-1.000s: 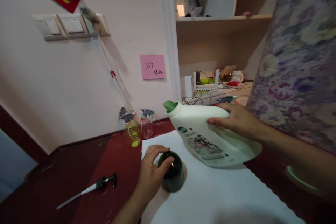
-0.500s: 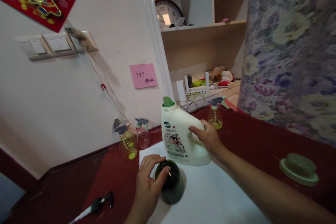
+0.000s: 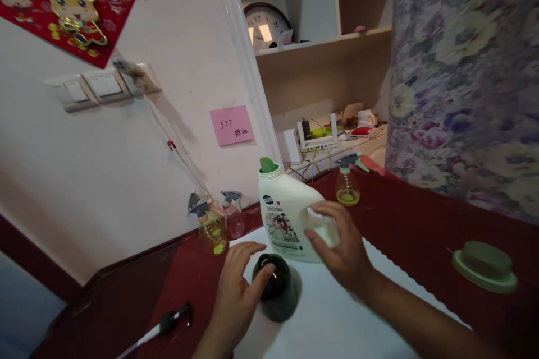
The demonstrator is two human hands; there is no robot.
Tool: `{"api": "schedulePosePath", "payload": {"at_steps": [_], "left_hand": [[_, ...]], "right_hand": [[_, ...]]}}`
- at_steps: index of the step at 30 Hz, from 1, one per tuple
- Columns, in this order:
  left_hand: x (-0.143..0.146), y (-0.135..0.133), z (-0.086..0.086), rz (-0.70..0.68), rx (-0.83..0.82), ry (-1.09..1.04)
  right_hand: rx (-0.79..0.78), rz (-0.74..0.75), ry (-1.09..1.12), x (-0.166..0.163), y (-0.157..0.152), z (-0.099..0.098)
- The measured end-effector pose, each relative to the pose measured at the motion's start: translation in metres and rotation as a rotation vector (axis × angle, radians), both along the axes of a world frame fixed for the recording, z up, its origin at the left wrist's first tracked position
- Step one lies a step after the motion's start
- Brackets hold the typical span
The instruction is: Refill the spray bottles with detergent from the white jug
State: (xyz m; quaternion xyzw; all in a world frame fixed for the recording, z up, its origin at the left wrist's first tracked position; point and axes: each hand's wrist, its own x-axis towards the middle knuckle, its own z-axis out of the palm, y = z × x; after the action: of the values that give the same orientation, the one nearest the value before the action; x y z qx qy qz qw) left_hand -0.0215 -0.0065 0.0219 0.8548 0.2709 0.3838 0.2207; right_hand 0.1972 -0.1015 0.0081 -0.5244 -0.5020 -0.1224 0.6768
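Observation:
A pale green detergent jug [image 3: 286, 219] stands upright on a white sheet [image 3: 337, 314], its mouth uncapped with a green spout inside. My right hand [image 3: 343, 252] is beside the jug's handle, fingers apart and thumb spread, holding nothing. In front of the jug stands a dark green bottle [image 3: 278, 294] without its pump. My left hand [image 3: 240, 286] curves loosely around its upper part, the thumb over the near side. A pump dispenser head [image 3: 168, 322] with a white tube lies left of my left hand.
Two spray bottles [image 3: 211, 234] stand by the wall at left, and another spray bottle [image 3: 347, 188] is behind the jug. A green cap [image 3: 484, 266] rests on the red tabletop [image 3: 421, 224] at right. Further back are a white router [image 3: 318, 137] and shelves.
My right hand has let go of the jug's handle and come towards me, its fingers opening. The jug stays standing on the sheet. My left hand remains at the bottle, and the view has shifted slightly.

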Motion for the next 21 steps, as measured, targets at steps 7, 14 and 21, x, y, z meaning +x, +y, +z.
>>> {"api": "schedulePosePath", "payload": {"at_steps": [7,14,21], "left_hand": [[-0.025,0.009,0.051,0.156,-0.028,-0.181],[-0.126,0.038,0.067,0.572,-0.024,-0.088],[-0.19,0.049,-0.002,0.491,-0.1,0.451]], "right_hand": [[-0.519,0.458,-0.028,-0.05,-0.007,-0.036],[-0.633,0.613,0.088,-0.06,0.001,-0.069],[-0.652,0.582,0.015,-0.06,0.002,-0.072]]}}
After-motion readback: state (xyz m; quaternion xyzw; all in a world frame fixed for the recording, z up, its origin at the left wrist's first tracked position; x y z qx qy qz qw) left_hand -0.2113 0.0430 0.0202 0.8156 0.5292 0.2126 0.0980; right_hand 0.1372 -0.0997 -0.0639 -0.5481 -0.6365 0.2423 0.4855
